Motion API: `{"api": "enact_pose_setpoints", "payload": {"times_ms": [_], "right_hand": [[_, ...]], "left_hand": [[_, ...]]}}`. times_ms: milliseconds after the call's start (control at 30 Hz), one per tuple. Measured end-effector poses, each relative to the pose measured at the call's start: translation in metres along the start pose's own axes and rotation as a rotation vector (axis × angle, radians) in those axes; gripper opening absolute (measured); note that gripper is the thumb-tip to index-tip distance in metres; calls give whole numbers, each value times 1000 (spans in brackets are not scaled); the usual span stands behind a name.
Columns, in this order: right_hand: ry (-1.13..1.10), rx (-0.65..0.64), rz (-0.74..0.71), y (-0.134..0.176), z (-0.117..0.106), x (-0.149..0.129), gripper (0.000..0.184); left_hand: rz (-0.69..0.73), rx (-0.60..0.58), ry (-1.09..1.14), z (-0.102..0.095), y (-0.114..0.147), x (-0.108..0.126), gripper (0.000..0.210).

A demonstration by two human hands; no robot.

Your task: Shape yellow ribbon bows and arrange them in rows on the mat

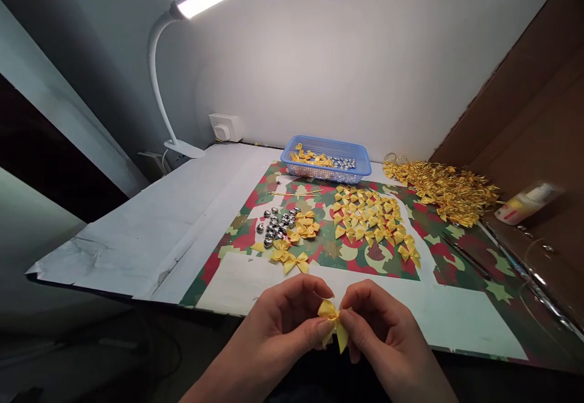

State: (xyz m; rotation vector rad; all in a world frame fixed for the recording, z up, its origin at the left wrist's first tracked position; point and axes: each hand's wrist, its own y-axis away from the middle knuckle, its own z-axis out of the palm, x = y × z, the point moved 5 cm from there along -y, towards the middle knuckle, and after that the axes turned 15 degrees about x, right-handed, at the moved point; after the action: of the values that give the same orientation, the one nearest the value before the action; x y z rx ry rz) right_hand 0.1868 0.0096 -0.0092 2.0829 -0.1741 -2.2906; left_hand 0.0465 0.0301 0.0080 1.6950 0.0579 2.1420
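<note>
Between my two hands, just past the table's front edge, is a yellow ribbon bow (329,310) with its tails hanging down. My left hand (292,318) pinches it from the left, thumb near the knot. From the right, the thumb and fingertips of my right hand (378,324) close on it too. Beyond the hands lie a few loose yellow bows (296,262). Next to them are a small pile of silver jingle bells (276,227) and more bows (305,226). Further right, many bows (369,215) are spread in rows.
A blue plastic basket (326,147) with bows and silver beads stands at the back. To its right is a heap of gold-corded bows (447,187). Tweezers (465,255) and a bottle (524,203) lie at right. A clamp lamp (157,80) stands left.
</note>
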Motion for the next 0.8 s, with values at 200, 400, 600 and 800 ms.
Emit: {"api": "enact_pose_setpoints", "payload": {"times_ms": [200, 400, 600, 800], "right_hand": [[-69, -54, 87, -2, 2, 3, 32], [-291, -114, 166, -2, 12, 7, 33], [-70, -83, 75, -1, 6, 2, 32], [205, -69, -51, -1, 3, -3, 26]], "left_hand": [[-62, 33, 84, -5, -4, -8, 26], [-94, -18, 102, -4, -1, -7, 24], [8, -67, -73, -3, 4, 7, 19], [186, -16, -592, -7, 6, 23, 15]]}}
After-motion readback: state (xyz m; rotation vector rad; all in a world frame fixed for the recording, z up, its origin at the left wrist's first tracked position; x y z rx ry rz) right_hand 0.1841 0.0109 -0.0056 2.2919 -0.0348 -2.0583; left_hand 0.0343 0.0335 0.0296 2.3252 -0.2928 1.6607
